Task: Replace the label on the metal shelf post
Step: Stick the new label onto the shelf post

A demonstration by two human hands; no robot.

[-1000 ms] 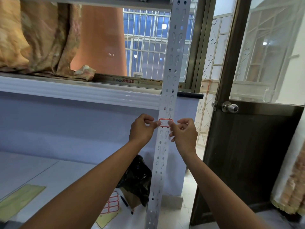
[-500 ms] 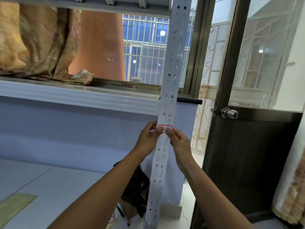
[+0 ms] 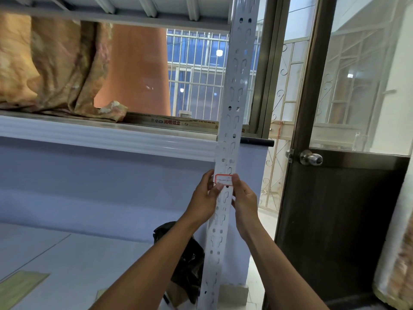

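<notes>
The left hand (image 3: 204,198) curls its fingers round the metal shelf post (image 3: 235,104), with the thumb pressing the red-bordered label (image 3: 223,179). A second ago the label was pinched in front; now it lies flat on the post. The right hand (image 3: 244,200) grips the post likewise, its thumb on the label's right edge.

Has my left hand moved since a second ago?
Yes. The left hand shifted right, closer to the grey perforated metal shelf post, and slightly lower, thumb touching the red-bordered white label.
</notes>
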